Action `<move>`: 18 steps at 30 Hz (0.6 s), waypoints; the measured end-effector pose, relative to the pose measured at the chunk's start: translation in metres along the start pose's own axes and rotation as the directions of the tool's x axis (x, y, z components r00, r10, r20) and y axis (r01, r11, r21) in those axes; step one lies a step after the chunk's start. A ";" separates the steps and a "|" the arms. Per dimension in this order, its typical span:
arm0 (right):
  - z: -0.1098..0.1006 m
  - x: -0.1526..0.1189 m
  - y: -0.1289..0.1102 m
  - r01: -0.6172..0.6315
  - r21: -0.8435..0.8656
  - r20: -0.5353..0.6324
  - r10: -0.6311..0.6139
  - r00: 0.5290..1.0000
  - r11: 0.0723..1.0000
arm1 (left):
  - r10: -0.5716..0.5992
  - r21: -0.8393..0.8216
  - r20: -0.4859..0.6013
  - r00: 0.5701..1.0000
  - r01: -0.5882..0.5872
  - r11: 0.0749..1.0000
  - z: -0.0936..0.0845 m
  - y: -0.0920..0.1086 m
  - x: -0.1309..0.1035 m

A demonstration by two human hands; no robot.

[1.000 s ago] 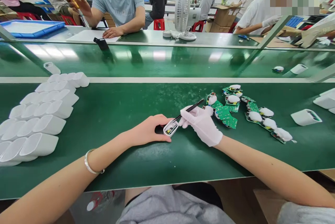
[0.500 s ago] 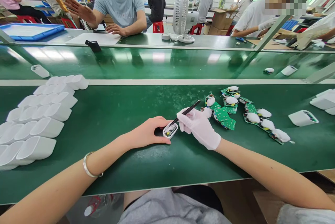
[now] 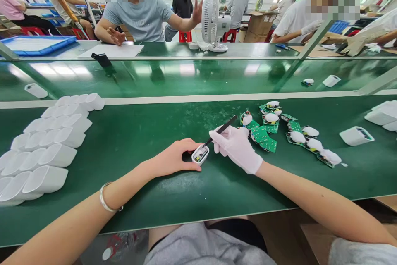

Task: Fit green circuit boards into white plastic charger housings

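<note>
Black tool meets small white housing between two hands

In the head view, the left hand point(image 3: 173, 158), bare, holds the small white housing point(image 3: 200, 154) over the green work surface point(image 3: 139, 126). Its thumb and fingers are parted by the housing's width and closed on its sides, in front of the person's body. The housing's open end faces up toward the camera, showing electronic parts inside.

The right hand point(image 3: 238, 148), in a white glove, has its fingers closed around a slim black tool point(image 3: 223, 127). The tool slants down to the left, its tip at the housing's rim; whether it touches the parts inside cannot be told.

Just beyond the glove and to its right lie green circuit boards point(image 3: 263, 137), several topped with white lumps. Farther right, a single white housing point(image 3: 356, 136) lies on its side. Rows of white shells point(image 3: 51, 155) fill the left side. Across the bench, a person in a blue shirt point(image 3: 136, 17) sits near a white fan point(image 3: 211, 19).
</note>
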State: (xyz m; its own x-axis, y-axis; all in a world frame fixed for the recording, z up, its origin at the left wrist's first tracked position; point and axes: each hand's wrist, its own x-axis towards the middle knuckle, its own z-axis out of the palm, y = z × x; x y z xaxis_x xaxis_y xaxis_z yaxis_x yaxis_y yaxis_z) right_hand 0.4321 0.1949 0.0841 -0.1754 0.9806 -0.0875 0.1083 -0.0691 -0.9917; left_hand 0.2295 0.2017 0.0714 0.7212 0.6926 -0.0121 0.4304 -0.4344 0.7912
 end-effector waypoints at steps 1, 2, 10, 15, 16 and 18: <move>-0.001 0.000 -0.002 0.003 0.000 0.003 -0.003 1.000 1.000 | 0.003 0.001 0.000 1.000 -0.003 1.000 0.000 0.000 0.000; -0.002 -0.001 -0.004 0.000 0.006 0.010 0.000 1.000 1.000 | 0.008 0.002 0.001 1.000 -0.008 1.000 0.000 0.001 0.000; 0.000 0.001 -0.001 -0.012 0.073 0.059 0.007 0.998 0.997 | 0.019 -0.002 0.002 1.000 -0.019 1.000 0.000 0.000 -0.001; 0.001 0.003 0.003 -0.008 0.035 -0.001 0.008 1.000 0.999 | 0.010 -0.006 0.002 1.000 -0.010 1.000 0.001 0.000 0.000; 0.000 0.003 0.002 0.008 0.022 -0.023 -0.008 1.000 1.000 | 0.014 -0.008 0.001 1.000 -0.014 1.000 0.001 0.000 0.000; 0.000 0.002 0.001 0.034 0.010 -0.045 -0.034 0.998 0.999 | 0.019 -0.007 0.001 1.000 -0.019 1.000 0.001 -0.001 0.000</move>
State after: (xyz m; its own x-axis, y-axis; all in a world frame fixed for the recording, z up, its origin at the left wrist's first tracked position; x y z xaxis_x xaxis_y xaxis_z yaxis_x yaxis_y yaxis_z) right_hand 0.4323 0.1968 0.0829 -0.1346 0.9896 -0.0498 0.0925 -0.0375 -0.9950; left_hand 0.2300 0.2019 0.0705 0.7296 0.6839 0.0022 0.4129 -0.4431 0.7958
